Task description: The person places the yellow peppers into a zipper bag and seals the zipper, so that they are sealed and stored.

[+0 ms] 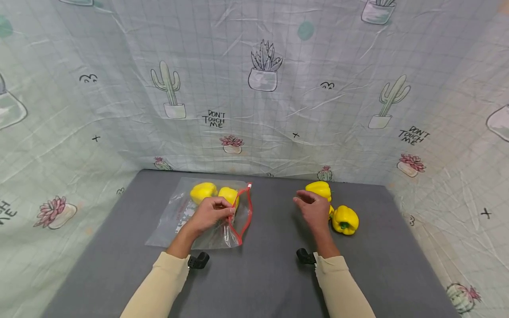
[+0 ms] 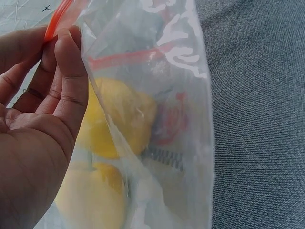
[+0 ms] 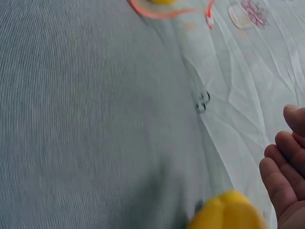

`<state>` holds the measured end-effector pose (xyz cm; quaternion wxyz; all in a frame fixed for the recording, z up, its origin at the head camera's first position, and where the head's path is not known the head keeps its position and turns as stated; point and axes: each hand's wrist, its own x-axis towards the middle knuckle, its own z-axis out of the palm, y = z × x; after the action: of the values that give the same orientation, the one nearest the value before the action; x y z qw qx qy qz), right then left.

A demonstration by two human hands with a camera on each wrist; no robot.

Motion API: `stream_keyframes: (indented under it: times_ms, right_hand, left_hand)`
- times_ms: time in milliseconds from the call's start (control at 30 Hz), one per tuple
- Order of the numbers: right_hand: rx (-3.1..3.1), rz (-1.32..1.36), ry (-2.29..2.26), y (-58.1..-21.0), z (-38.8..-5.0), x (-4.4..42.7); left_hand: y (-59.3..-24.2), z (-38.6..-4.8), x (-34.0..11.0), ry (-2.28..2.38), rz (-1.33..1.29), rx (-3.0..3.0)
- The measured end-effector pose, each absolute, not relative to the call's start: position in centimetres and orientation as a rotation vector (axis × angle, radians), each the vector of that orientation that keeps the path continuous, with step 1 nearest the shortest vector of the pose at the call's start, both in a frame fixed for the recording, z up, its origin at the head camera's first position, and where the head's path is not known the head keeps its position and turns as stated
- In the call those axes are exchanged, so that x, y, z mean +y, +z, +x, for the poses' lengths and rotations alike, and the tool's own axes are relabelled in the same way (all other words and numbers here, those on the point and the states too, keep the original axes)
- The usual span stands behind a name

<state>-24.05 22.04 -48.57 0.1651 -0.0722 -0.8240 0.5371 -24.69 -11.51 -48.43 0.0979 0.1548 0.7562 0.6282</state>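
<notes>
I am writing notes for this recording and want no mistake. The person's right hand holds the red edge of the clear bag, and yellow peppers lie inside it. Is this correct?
Not quite: it is the left hand that holds the red edge of the clear bag, as the head view shows. Yellow peppers do lie inside it.

five yellow peppers [image 1: 345, 218], one plastic bag [image 1: 166, 227], two hands [image 1: 210, 214] [image 1: 315, 212]
</notes>
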Motion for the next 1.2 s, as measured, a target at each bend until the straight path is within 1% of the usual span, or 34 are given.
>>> stream_keyframes:
  times_ms: [300, 500, 700, 967, 1067, 1200]
  right_hand:
    - [-2.342, -0.231, 1.439, -47.9, -23.3, 24.8]
    - [-2.441, -0.329, 1.368, -47.7, -22.7, 26.3]
    - [-2.55, -0.375, 1.303, -47.9, -22.7, 26.5]
    - [-2.667, -0.467, 1.185, -46.8, -22.7, 26.4]
    - [-2.742, -0.452, 1.138, -46.4, -22.8, 26.7]
    - [-2.856, -0.362, 1.046, -46.3, -23.2, 27.0]
  left_hand:
    - [-48.2, -24.6, -11.6, 1.843, 0.464, 2.24]
    - [-48.0, -24.6, -11.4, 1.845, 0.485, 2.239]
    - [-48.1, -24.7, -11.3, 1.835, 0.474, 2.243]
    - [-48.1, -24.6, -11.6, 1.835, 0.454, 2.248]
    - [-48.0, -24.6, -11.5, 1.84, 0.466, 2.243]
    - [-47.9, -24.7, -11.3, 1.85, 0.467, 2.235]
